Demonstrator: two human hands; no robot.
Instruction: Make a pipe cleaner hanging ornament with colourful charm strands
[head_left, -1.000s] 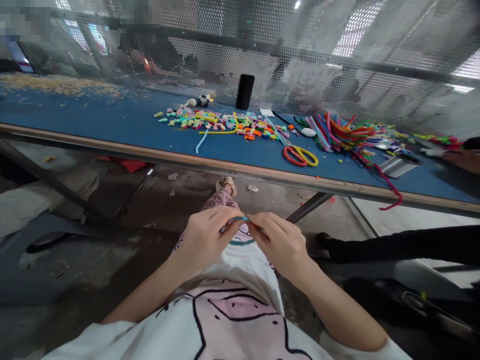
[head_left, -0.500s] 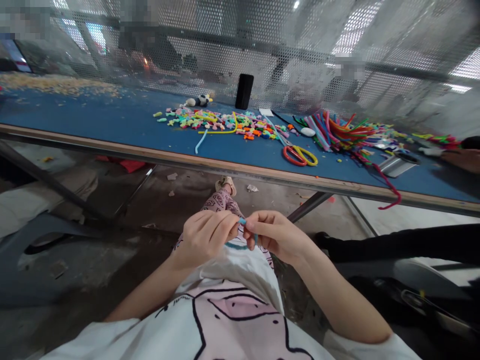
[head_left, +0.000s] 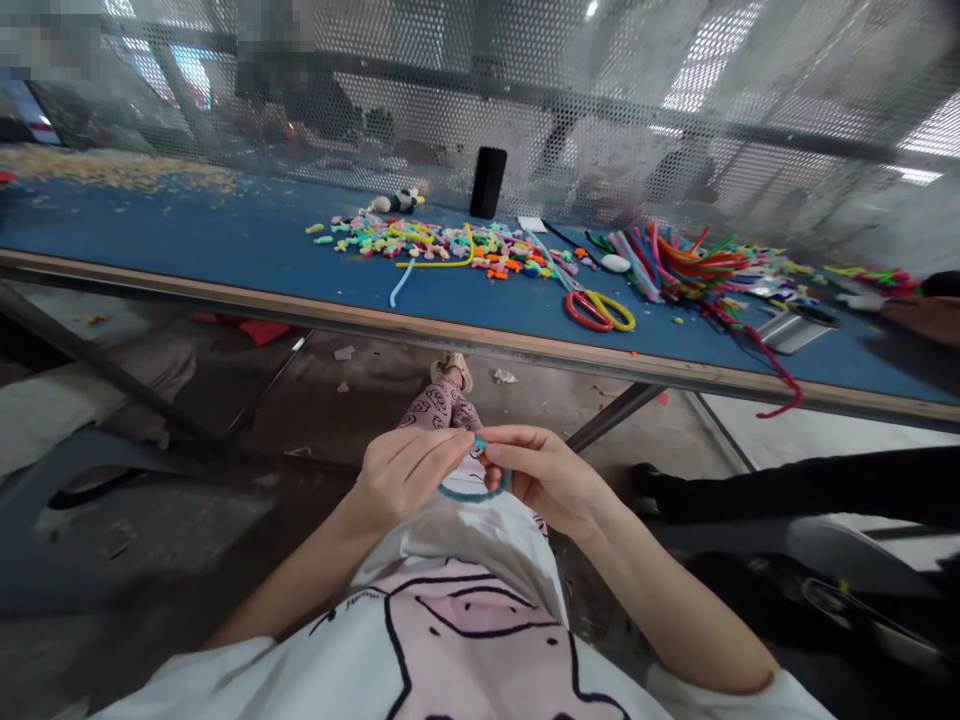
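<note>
Left hand (head_left: 405, 475) and right hand (head_left: 551, 480) pinch a blue stem (head_left: 472, 497) on the near side of the table (head_left: 247, 245); its loop now shows fuller than half a second ago, suggesting shaping is under way.

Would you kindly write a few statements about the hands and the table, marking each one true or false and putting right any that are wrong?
1. The left hand and the right hand both hold one blue strip. True.
2. Both handle loops of the scissors are red. False: the scissors have one red loop and one yellow.
3. A black rectangular object stands behind the small colorful pieces. True.
4. The dark red strand lies wholly on the table. False: the dark red strand hangs over the front edge of the table.
5. The silver cylinder is to the right of the scissors. True.
</note>
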